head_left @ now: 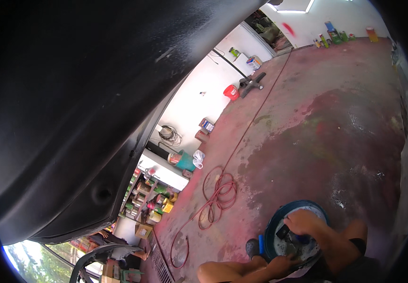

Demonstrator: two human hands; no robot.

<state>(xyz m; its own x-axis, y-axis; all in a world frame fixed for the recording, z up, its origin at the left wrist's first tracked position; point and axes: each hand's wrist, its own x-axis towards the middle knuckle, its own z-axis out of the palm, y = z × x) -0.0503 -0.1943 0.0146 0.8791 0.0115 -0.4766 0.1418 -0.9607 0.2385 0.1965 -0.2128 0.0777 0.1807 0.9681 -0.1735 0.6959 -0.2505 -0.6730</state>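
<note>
A dark teal bucket [271,220] of sudsy water stands on the floor at the lower right, between my legs. My right hand [304,221] is over it, fingers closed on a small dark block [283,231]. I cannot make out whether the block is a sponge or a sanding block. My left hand [285,265] reaches to the bucket's near side, low by the suds. Its fingers are partly hidden and blurred. A large black car body panel [72,108] with damp-looking spots fills the upper left.
A coiled red hose [220,193] lies on the stained floor left of the bucket. Shelves of cans [142,193], a red bucket [231,92] and a black stand base [253,85] are by the white wall. Bottles [334,36] line the far wall. Another person [128,257] is at lower left.
</note>
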